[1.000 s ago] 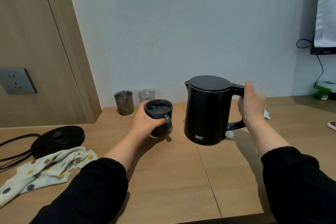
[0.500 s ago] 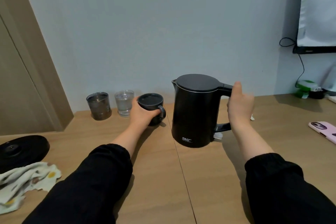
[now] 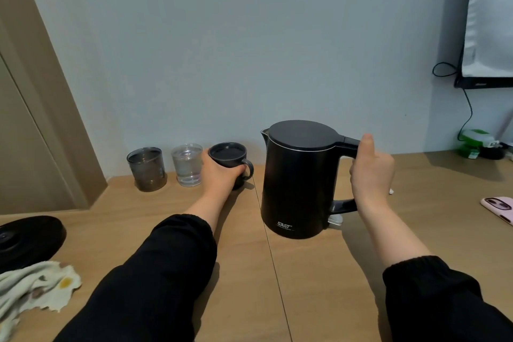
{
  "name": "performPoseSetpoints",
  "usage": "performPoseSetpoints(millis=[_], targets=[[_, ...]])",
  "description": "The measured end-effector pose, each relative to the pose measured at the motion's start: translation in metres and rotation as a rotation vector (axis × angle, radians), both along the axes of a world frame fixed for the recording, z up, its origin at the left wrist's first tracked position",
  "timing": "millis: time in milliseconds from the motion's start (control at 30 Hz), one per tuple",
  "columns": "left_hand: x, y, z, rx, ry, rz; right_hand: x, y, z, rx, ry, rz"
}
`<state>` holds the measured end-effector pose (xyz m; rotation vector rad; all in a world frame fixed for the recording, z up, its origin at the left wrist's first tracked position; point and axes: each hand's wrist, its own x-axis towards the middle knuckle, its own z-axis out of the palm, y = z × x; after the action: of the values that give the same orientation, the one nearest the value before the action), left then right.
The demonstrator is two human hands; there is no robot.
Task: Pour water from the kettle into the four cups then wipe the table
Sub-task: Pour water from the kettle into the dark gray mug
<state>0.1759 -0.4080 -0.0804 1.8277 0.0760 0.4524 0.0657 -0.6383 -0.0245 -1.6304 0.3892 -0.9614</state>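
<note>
A black kettle (image 3: 298, 180) is held upright just above the wooden table (image 3: 319, 272), lid closed, spout to the left. My right hand (image 3: 370, 172) grips its handle. My left hand (image 3: 219, 175) is wrapped around a dark grey mug (image 3: 229, 154) that stands at the back by the wall, its handle pointing right. Left of the mug stand a clear glass (image 3: 188, 164) holding water and a smoky grey glass (image 3: 147, 168). A fourth cup is mostly hidden behind the kettle; only a pale bit shows under the handle.
The kettle's round black base (image 3: 27, 239) sits at the left edge, with a spotted cloth (image 3: 36, 289) crumpled in front of it. A pink phone (image 3: 498, 208) lies at the right. A green object (image 3: 476, 141) and a cable are at the back right corner.
My left hand has carried the dark mug back toward the wall and set it beside the clear glass. The kettle has stayed upright in my right hand. The view has shifted right.
</note>
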Motion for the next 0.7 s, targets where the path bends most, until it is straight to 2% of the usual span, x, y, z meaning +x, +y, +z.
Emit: performPoseSetpoints(millis=[467,700], targets=[[0.023,-0.019,-0.005,0.065,0.051,0.177,0.0,0.001,-0.001,-0.008,-0.01,-0.015],[0.0,-0.025,-0.006,-0.063,0.121,0.119,-0.004,0.003,0.003,-0.008,-0.001,-0.006]])
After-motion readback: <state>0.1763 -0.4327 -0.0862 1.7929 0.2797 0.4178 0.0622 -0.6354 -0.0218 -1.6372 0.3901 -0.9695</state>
